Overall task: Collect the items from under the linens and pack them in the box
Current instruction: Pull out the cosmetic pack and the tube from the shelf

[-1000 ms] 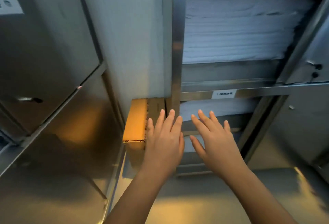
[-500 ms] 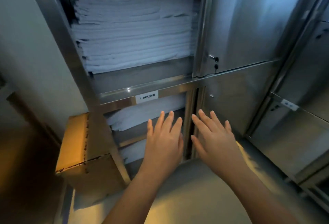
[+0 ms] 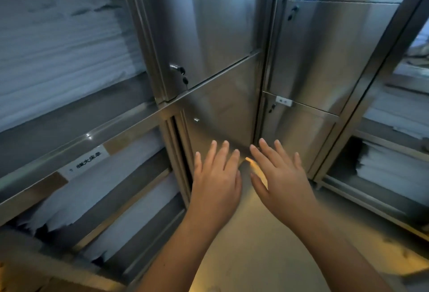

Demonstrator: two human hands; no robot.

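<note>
Plainly the search step is in hand: nothing is collected yet. The steel cabinet [image 3: 220, 36] fills the view, its closed doors at twelve o'clock. Folded linens [image 3: 65, 48] lie on open shelves from ten to seven o'clock, and no item or box shows. Next, I judge, a stack needs lifting. The left hand [image 3: 216, 182] and right hand [image 3: 281, 182] hover side by side, fingers [image 3: 223, 154] straight, spread, holding nothing.

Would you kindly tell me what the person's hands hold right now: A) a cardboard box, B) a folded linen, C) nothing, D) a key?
C: the left hand and the right hand both show straight, spread fingers with nothing in them, held out before the closed steel cabinet door.
</note>
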